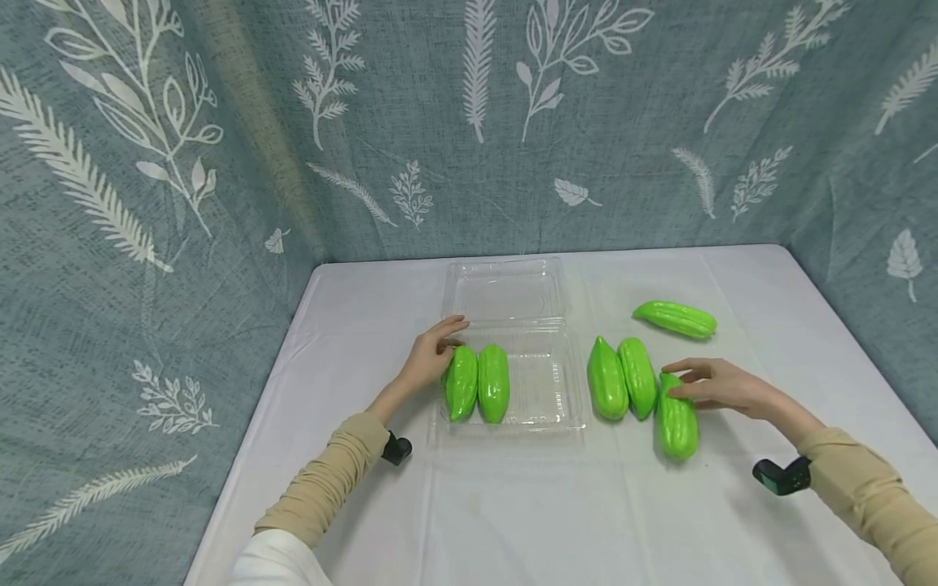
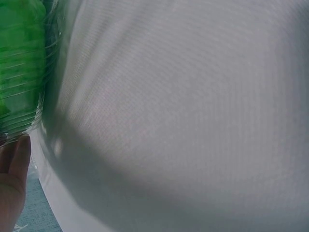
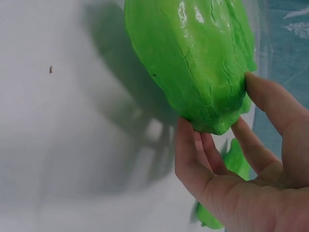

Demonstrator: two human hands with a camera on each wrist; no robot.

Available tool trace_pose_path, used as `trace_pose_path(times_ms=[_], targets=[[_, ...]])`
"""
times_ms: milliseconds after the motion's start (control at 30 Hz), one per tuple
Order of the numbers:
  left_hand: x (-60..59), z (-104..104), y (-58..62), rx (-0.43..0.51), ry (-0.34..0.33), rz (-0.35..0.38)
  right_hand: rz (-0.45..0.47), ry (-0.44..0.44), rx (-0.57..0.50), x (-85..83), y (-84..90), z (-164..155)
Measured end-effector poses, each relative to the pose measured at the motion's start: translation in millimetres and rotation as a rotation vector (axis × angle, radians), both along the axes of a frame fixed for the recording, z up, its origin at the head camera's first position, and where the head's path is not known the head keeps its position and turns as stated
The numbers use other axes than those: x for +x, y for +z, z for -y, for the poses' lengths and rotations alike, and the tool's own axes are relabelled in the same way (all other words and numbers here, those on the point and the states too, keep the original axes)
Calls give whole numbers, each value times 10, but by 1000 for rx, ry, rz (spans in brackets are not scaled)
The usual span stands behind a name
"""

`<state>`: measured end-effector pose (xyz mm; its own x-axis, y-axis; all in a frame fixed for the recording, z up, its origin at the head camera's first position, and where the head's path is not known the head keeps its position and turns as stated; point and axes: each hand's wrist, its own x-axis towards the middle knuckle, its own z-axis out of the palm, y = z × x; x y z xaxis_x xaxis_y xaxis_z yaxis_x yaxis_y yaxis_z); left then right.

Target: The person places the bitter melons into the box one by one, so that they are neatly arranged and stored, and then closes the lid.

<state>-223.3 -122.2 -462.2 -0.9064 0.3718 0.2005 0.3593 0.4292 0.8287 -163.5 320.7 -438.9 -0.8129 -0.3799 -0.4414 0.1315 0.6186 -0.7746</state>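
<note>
Broadly, a white-clothed table (image 1: pixel 513 521) fills the scene, backed on three sides by a grey-blue curtain with a white leaf print (image 1: pixel 220 163). Just beyond the left fingertips lies a clear plastic clamshell box (image 1: pixel 545 382), lid folded back flat, with two green gourds (image 1: pixel 478 382) side by side in its left half. The left hand (image 1: pixel 432 358) rests against the box's left wall, fingers fairly straight and touching the nearer gourd through the plastic; nothing shows it gripping. The right hand (image 1: pixel 721 387) has thumb and fingers curled round the top end of a third gourd (image 1: pixel 677 423), which lies on the cloth under the fingertips. Two more gourds (image 1: pixel 623 378) lie together just to the left of those fingers, between them and the box, and one (image 1: pixel 676 319) lies alone beyond them. Judging by this, the step in hand is picking up the next gourd for packing. The next move calls for a firm lift and a carry leftward over the pair, into the free space beside the two already boxed, while the left hand steadies the light box.
</note>
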Motion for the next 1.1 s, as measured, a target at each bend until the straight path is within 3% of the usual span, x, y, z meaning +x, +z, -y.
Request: trace_pose_path(times_ms=[100, 200, 667, 1100], targets=[[-65, 25, -118, -4, 10, -5, -9, -4, -2, -6, 16, -14], [-86, 37, -149, -11, 11, -16, -12, -13, -10, -17, 41, -27], [-89, 25, -135, -47, 25, -17, -65, -71, -35, -106, 163, -88], [-77, 25, -144, -40, 33, -18, -84, -187, -90, -169, 313, -47]])
